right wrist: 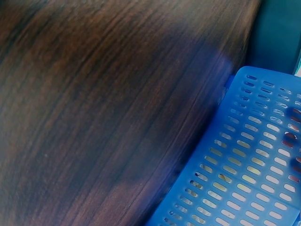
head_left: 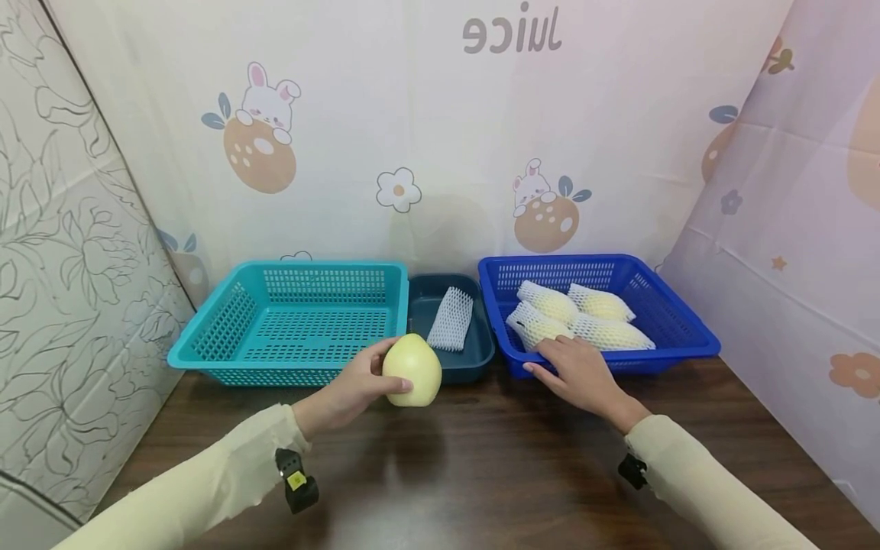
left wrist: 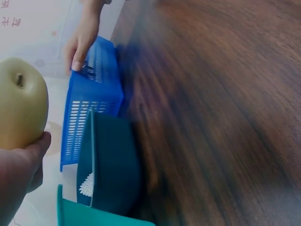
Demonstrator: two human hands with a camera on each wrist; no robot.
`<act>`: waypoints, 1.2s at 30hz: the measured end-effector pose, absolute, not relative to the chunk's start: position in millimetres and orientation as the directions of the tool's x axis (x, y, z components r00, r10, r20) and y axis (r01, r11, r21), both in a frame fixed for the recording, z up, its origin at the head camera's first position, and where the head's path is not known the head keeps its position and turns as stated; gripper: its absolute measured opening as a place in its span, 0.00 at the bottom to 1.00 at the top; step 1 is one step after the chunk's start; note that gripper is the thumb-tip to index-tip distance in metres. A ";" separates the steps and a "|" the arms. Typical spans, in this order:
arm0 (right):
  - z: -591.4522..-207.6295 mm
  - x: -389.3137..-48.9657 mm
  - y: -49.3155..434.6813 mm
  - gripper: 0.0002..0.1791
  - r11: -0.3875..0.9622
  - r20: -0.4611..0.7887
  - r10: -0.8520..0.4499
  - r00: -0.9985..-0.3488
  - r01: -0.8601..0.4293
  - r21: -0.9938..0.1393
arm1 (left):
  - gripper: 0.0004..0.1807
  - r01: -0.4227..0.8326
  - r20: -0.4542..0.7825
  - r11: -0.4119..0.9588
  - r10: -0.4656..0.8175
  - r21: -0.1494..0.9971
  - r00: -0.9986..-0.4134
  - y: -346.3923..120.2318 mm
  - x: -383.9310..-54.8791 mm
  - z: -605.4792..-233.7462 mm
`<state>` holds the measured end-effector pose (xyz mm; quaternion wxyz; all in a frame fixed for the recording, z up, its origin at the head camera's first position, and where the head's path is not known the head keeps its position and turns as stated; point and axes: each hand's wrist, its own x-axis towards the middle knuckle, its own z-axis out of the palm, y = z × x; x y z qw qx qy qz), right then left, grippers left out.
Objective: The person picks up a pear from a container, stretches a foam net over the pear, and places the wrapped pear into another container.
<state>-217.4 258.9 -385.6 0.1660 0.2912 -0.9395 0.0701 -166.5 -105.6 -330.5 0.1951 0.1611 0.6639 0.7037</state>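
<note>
My left hand (head_left: 357, 386) grips a bare, pale yellow pear (head_left: 412, 370) above the table, in front of the small dark teal bin. The stem end of that pear (left wrist: 21, 101) shows in the left wrist view. At the near left part of the blue basket (head_left: 660, 353), my right hand (head_left: 580, 378) holds the rim, thumb outside and fingers over the edge. Dark shapes, seemingly fingers (right wrist: 290, 139), show through the slots in the right wrist view. Just beyond those fingers lie several pears in white foam nets (head_left: 612, 334) inside the basket.
An empty foam net (head_left: 451, 317) lies in the dark teal bin (head_left: 419, 294), between the two baskets. The turquoise basket (head_left: 323, 325) at left holds nothing visible. All three stand on a dark wooden table (head_left: 467, 473) against a printed curtain (head_left: 440, 137).
</note>
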 end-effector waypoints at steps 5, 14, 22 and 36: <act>-385.5 -217.5 259.4 0.17 0.818 0.359 -0.527 -0.770 -0.574 -0.033 | 0.46 0.060 0.003 0.117 0.433 0.991 -0.901 -98.1 -167.2 -342.6; -385.9 -219.0 259.5 0.17 0.815 0.372 -0.530 -0.762 -0.579 -0.024 | 0.48 0.287 0.115 0.265 0.518 0.920 -0.847 -87.9 -168.1 -370.1; -386.7 -219.0 259.4 0.17 0.814 0.374 -0.529 -0.761 -0.580 -0.028 | 0.47 0.373 0.153 0.292 0.570 0.881 -0.807 -74.1 -170.3 -395.7; -385.8 -218.4 259.0 0.18 0.816 0.367 -0.527 -0.767 -0.577 -0.031 | 0.47 0.407 0.138 0.350 0.591 0.844 -0.795 -62.6 -169.6 -415.6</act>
